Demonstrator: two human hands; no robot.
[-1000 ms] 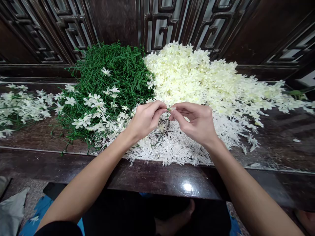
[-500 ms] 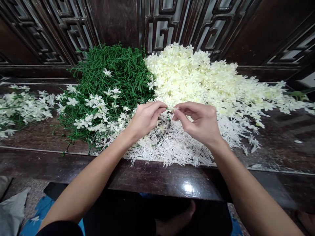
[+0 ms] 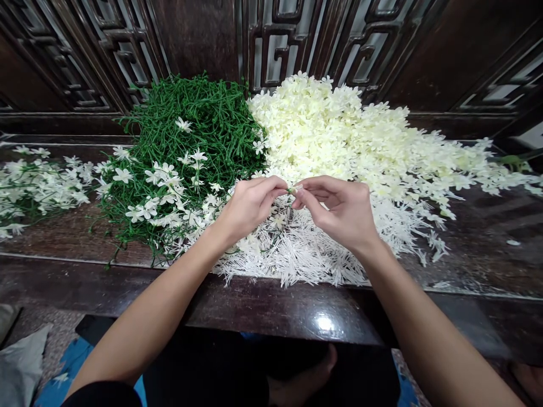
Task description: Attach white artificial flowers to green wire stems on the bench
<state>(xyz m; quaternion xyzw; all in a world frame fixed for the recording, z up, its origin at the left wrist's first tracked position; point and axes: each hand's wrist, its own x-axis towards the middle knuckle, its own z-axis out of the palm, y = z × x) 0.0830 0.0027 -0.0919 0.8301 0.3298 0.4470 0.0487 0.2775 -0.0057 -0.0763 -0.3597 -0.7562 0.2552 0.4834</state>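
My left hand [image 3: 250, 204] and my right hand [image 3: 339, 209] meet fingertip to fingertip above the bench, both pinched on one small artificial flower piece [image 3: 294, 189], a bit of white and green between the thumbs and forefingers. Right under the hands lies a heap of thin white spiky stamen pieces [image 3: 305, 254]. A pile of green plastic stems [image 3: 199, 124], some with white flowers fitted, lies at the left. Behind the right hand spreads a big pile of cream petal pieces [image 3: 352, 135].
Everything lies on a dark polished wooden bench [image 3: 275, 308] with a carved lattice back [image 3: 280, 39]. More finished white flower sprigs [image 3: 38, 181] lie at the far left. Below the front edge are my legs and a blue cloth [image 3: 68, 362] on the floor.
The hands stay together over the stamen heap. The fingertips have shifted only slightly around the small flower piece; the piles have not moved.
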